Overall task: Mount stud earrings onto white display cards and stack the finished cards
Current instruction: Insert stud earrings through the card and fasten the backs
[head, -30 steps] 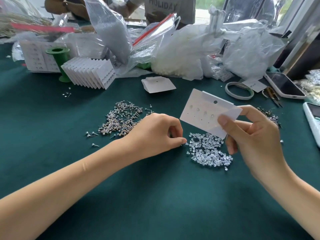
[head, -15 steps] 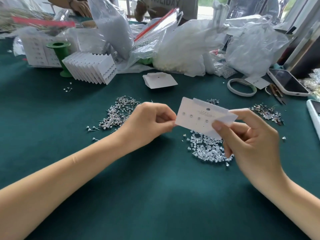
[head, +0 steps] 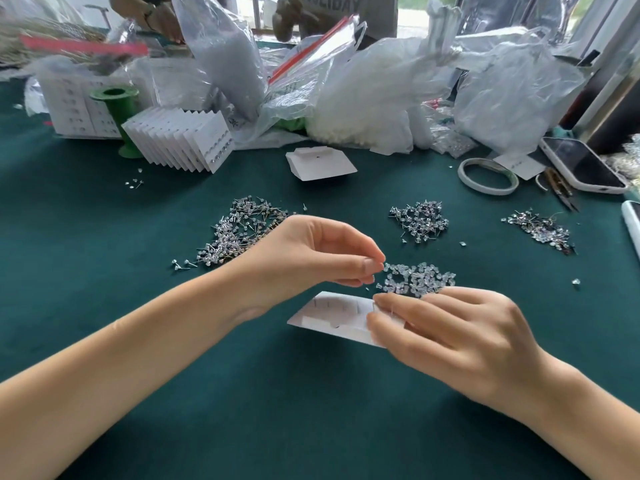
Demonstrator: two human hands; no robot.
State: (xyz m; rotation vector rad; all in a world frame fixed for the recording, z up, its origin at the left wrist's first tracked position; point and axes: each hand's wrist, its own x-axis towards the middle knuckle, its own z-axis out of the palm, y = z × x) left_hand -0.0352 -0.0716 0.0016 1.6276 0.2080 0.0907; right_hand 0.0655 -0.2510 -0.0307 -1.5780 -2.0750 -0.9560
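White display card [head: 332, 315] low over the green table [head: 138, 299] near centre, pinched at its right end by right hand [head: 450, 341], left hand [head: 311, 254] just above, fingertips pinched together beside clear earring backs [head: 419, 277], pinched item too small to tell, stud piles [head: 239, 230] further left and right, finished cards [head: 180, 143] stacked far left.

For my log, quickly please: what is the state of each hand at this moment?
Left hand: fingertips pinched together at the clear backs pile; whether they hold one is too small to tell.
Right hand: holds the white card.

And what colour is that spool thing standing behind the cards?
Green: the spool shows best in the head view, far left.
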